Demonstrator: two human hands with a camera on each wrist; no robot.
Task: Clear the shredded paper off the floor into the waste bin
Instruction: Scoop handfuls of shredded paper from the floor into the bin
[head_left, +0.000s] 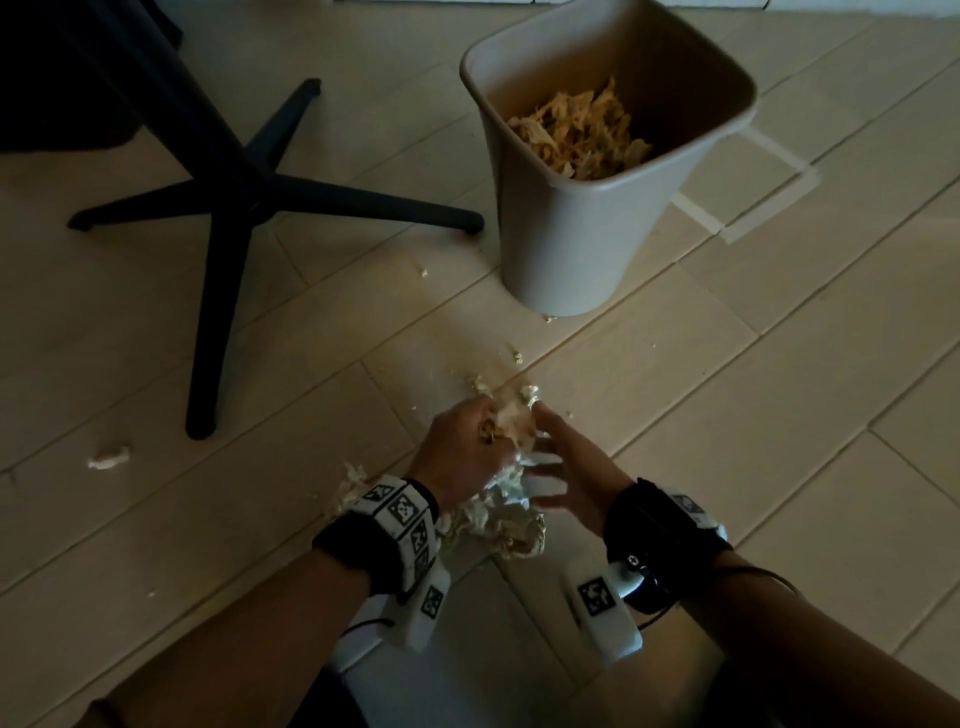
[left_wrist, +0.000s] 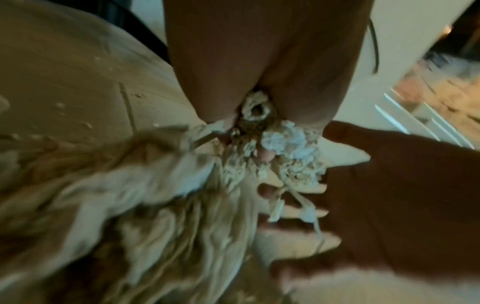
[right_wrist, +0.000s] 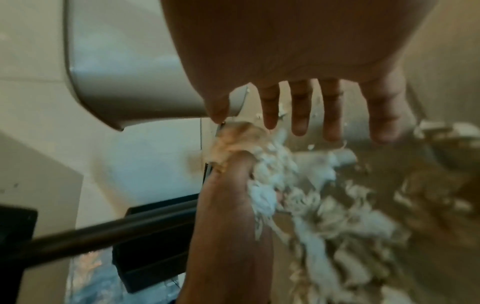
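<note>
Ahead of our hands the waste bin (head_left: 587, 244) stands across bare tile, chair legs (head_left: 228, 208) off left – our left hand (head_left: 462, 452) clenches stringy shredded paper (head_left: 498, 514), its fingers buried, while our right hand (head_left: 566, 467) lies flat, fingers splayed, against the blurred clump.

Black star-shaped chair base (head_left: 228, 192) on pale tiled floor (head_left: 779, 415); white tape outline (head_left: 753, 192) on floor at right.
</note>
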